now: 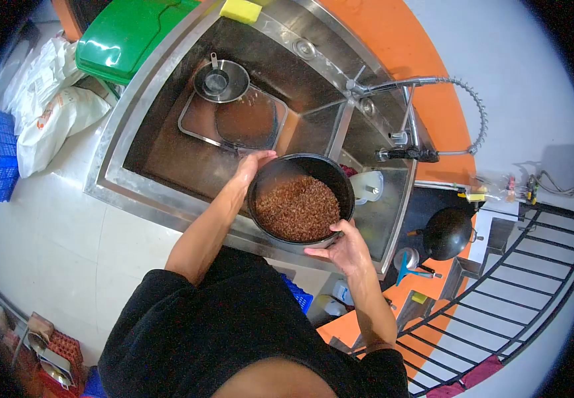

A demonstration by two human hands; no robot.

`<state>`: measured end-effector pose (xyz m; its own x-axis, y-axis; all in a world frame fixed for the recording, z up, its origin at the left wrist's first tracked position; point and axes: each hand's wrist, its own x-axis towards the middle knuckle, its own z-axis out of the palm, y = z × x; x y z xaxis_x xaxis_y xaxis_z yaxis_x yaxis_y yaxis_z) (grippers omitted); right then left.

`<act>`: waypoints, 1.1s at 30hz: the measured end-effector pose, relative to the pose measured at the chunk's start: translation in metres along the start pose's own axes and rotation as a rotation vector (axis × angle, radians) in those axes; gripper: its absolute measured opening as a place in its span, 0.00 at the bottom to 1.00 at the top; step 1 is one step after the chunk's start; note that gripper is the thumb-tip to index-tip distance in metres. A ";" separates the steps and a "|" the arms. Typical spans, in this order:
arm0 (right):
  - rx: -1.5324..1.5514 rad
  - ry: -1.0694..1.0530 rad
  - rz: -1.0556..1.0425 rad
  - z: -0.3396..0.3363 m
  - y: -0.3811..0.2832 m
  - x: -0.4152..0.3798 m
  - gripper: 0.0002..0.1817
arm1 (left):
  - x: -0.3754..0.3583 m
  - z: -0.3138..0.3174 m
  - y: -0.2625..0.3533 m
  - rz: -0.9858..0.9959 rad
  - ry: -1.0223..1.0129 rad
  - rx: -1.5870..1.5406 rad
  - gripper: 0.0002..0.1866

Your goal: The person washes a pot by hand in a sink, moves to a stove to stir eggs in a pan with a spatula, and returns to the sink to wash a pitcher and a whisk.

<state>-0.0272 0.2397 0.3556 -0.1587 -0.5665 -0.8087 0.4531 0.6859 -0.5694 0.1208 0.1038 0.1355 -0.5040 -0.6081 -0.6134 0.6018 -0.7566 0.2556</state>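
Obs: both hands are holding a black pot [302,174] over the front edge of the steel sink [167,142]. The pot is sitting approx level, maybe tipped slightly toward the basin; it is filled w/ reddish-brown grain [297,207], looking damp, no standing water showing on top.

Left hand [252,167] is gripping the far-left rim, fingers curled together over the edge, thumb side partly hidden by the pot wall. Right hand [341,247] is clamping the near-right rim, thumb over the lip, fingers underneath, so cannot tell their spread.

In the basin: a flat tray [201,123] w/ brownish water, a metal funnel [221,81] resting at its far corner. The sprayer tap [406,93] is hanging over the divider to the right, well apart from the pot, no water running.

Judgement, step in hand = handling/draining the grain pot at the sink:
- Keeping hands opposite each other on the rim, as now, is giving best control.
- If tipping, going slowly toward the basin, not the front ledge; grain is sitting near the rim on the near side and is likely to slide.
- Wet rim = slip risk; right thumb is staying hooked over the lip.
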 end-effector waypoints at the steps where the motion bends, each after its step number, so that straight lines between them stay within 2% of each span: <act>1: -0.004 -0.009 -0.003 -0.001 0.000 0.001 0.40 | 0.002 -0.002 -0.001 -0.001 -0.009 -0.010 0.12; 6: -0.018 0.000 -0.005 0.001 0.000 -0.001 0.41 | 0.006 -0.003 -0.004 0.001 0.000 -0.006 0.12; 8: -0.100 0.020 -0.037 0.005 -0.001 -0.004 0.32 | 0.007 -0.005 -0.005 0.013 0.006 -0.005 0.11; 9: -0.100 0.021 -0.036 0.005 -0.001 -0.004 0.32 | 0.008 -0.006 -0.005 0.018 -0.004 -0.006 0.11; 12: -0.103 0.022 -0.031 0.004 0.000 -0.003 0.32 | 0.009 -0.007 -0.007 0.026 -0.013 -0.011 0.12; 14: -0.038 -0.007 -0.004 0.000 0.000 -0.001 0.40 | 0.009 -0.007 -0.007 0.030 -0.010 -0.015 0.12; 25: -0.065 0.043 0.012 0.004 -0.001 -0.007 0.40 | 0.011 -0.009 -0.011 -0.044 -0.026 0.012 0.12; 33: -0.082 0.039 0.013 0.002 -0.002 -0.007 0.41 | 0.015 -0.010 -0.015 -0.016 -0.021 0.058 0.11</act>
<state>-0.0249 0.2415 0.3627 -0.1880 -0.5405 -0.8201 0.3823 0.7289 -0.5680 0.1105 0.1083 0.1148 -0.5264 -0.6000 -0.6024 0.5566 -0.7788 0.2894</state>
